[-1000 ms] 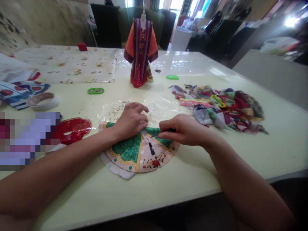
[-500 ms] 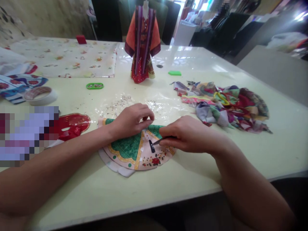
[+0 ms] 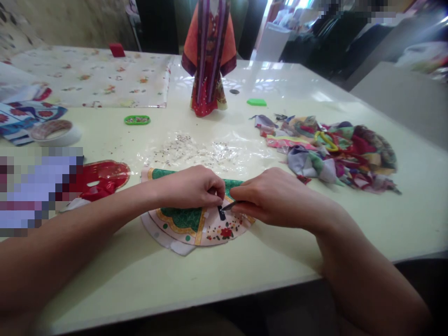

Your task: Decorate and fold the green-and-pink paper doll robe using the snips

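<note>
A semicircular fabric piece point(image 3: 182, 219) in green, gold and pale pink, with printed red flowers, lies flat on the table with white material under its lower left edge. A small black strip point(image 3: 222, 215) rests on its pink panel, with a tiny shiny spot on it. My left hand point(image 3: 196, 186) leans over the fabric, its thumb and fingertips closed at the strip's upper end. In my right hand point(image 3: 264, 196) is a pair of dark tweezers point(image 3: 230, 206), gripped between thumb and fingers, their tip at the shiny spot. The fingers partly hide the tweezers.
Clear plastic scattered with tiny beads point(image 3: 196, 150) lies beyond the fabric. A green bead tray point(image 3: 137, 120), a dressed doll point(image 3: 209, 65) and a green block point(image 3: 256, 102) stand farther back. Right is a scrap heap point(image 3: 329, 154); left, a tape roll point(image 3: 58, 133) and red fabric point(image 3: 105, 179).
My left hand has come down from the fabric's upper edge to the black strip's top end, fingertips closing there. The right hand and tweezers stay nearly in place. The view has tilted slightly downward.
</note>
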`<move>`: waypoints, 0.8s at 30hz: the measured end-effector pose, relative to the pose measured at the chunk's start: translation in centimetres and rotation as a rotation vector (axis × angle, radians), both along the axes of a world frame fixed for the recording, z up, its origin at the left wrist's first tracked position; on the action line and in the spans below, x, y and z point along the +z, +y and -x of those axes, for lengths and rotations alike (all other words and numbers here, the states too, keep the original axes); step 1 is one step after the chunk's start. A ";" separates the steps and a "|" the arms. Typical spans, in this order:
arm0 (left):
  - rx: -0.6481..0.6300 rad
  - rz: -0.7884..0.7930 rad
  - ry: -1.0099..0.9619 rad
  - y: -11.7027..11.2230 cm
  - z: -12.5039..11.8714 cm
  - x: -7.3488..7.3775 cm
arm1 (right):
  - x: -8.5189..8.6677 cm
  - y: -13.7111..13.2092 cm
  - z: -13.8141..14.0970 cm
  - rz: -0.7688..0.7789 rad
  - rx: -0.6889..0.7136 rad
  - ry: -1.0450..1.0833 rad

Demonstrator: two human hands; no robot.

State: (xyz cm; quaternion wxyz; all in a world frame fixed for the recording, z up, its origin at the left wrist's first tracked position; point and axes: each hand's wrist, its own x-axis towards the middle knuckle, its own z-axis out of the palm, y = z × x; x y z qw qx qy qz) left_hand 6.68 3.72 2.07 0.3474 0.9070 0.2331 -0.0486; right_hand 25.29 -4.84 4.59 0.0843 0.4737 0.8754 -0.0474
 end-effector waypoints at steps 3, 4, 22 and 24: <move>0.015 0.010 0.037 -0.4 -0.1 0.3 | 0.0 0.0 0.1 -0.008 0.004 -0.018; 0.019 0.017 0.044 -0.5 -0.1 0.3 | -0.1 0.0 0.1 -0.010 0.005 -0.021; 0.045 0.107 0.150 -0.3 -0.1 -0.5 | -0.3 0.0 0.6 -0.022 0.006 -0.037; 0.048 0.105 0.151 -0.2 -0.1 -0.5 | -0.3 0.0 0.6 -0.028 0.002 -0.038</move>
